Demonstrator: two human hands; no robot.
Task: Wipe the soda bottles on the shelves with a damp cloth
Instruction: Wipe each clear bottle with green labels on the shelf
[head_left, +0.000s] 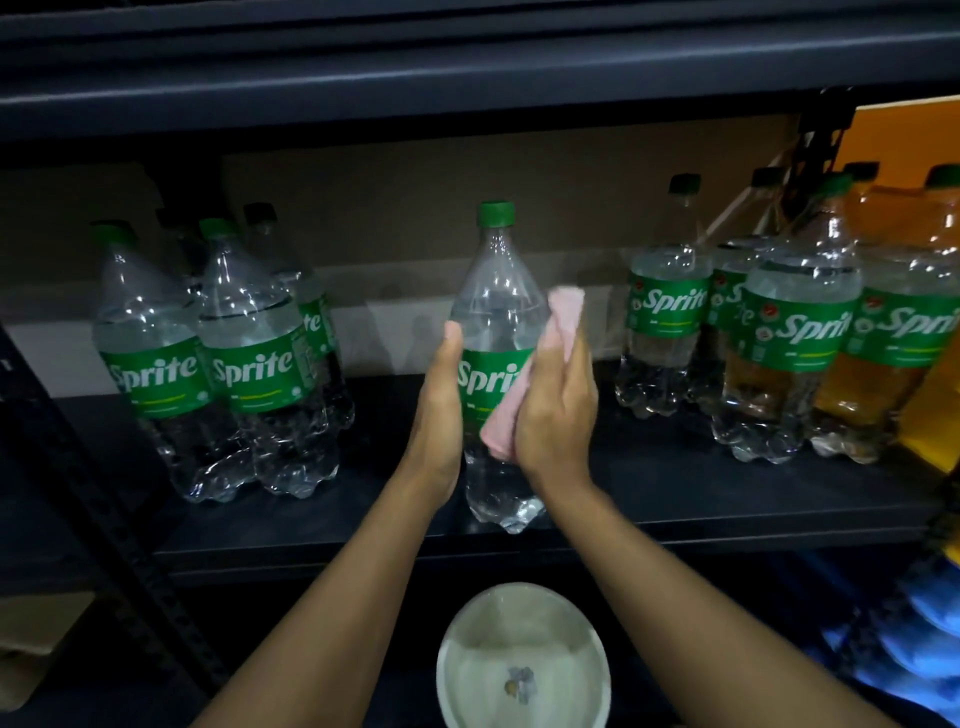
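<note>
Dark metal shelf board (675, 493) spans mid-frame. Left of frame: cluster of clear plastic Sprite bottles with green labels (244, 364), upright, packed touching, on the board. Right of frame: second cluster of the same bottles (779, 338), upright. Centre, near the front edge: single clear Sprite bottle with green cap (493, 291), upright; base contact with the board unclear. Far right edge: yellow-orange object (930, 436), kind unclear.

A black metal shelf board (675, 483) runs across the dimly lit scene, with another dark shelf (415, 78) close overhead. A black perforated steel upright (130, 545) slants down the left side. Behind stands a flat brown back panel (415, 208) with a pale strip (363, 327) along its foot. A bright orange panel (904, 140) shows at the far right.
</note>
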